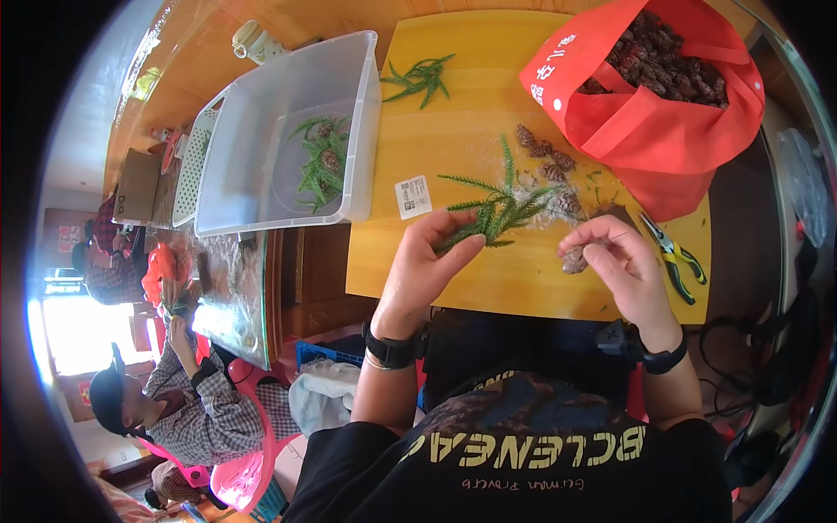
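My left hand (432,268) is closed round the base of a green artificial pine sprig (499,209), whose needled branches fan out over the yellow table. In my right hand (629,275) a brown pine cone (573,261) is pinched between thumb and fingers, a little to the right of the sprig. Just beyond, several loose pine cones (558,166) lie on the table with whitish bits around them. Pliers with yellow and black handles (676,259) rest to the right of my right hand. A second green sprig (421,78) lies at the far side of the table.
A red fabric bag (636,131) full of pine cones stands at the far right. On the left is a translucent plastic tub (261,179) holding sprigs with cones. A white label (413,197) lies on the yellow table (384,270). Another person (200,414) sits at the lower left.
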{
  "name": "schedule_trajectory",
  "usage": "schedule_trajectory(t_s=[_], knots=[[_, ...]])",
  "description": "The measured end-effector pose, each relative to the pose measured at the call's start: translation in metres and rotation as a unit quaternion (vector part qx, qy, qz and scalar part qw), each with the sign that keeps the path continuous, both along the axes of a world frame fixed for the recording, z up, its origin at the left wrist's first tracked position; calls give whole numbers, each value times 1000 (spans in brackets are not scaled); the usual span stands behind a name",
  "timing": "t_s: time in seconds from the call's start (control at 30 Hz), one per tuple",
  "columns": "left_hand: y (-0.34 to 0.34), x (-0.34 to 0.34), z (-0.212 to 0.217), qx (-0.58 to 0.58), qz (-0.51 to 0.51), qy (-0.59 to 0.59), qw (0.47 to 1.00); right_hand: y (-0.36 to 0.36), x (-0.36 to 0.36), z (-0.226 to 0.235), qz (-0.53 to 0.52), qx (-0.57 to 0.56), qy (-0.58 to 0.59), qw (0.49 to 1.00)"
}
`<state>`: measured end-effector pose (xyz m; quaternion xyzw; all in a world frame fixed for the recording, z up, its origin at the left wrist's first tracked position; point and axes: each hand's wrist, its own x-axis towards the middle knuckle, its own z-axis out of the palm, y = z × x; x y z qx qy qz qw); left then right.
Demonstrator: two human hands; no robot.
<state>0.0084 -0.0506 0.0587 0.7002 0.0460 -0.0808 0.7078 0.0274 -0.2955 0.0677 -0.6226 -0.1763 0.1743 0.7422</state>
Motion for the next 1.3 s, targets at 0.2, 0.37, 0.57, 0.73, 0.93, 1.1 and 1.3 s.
schedule_trajectory(t_s=[0.2,0.37,0.57,0.73,0.93,1.1,1.3], knots=[[-13,-2,8,-54,-47,-1,997,10,-4,3,54,10,6,998],[-26,-2,7,-199,-44,8,979,16,-3,5,80,-30,-23,996],[-39,-5,-1,-260,-13,14,965,18,-1,-2,106,-77,-112,985],[-40,-1,-2,-129,12,-57,990,15,-2,-1,58,-12,-51,997],[-29,5,-3,205,66,-236,947,0,3,9,104,12,44,993],[-17,16,10,187,-108,-310,926,-9,11,20,173,-22,112,978],[-24,15,17,22,-282,-44,958,-18,16,17,213,-57,68,973]])
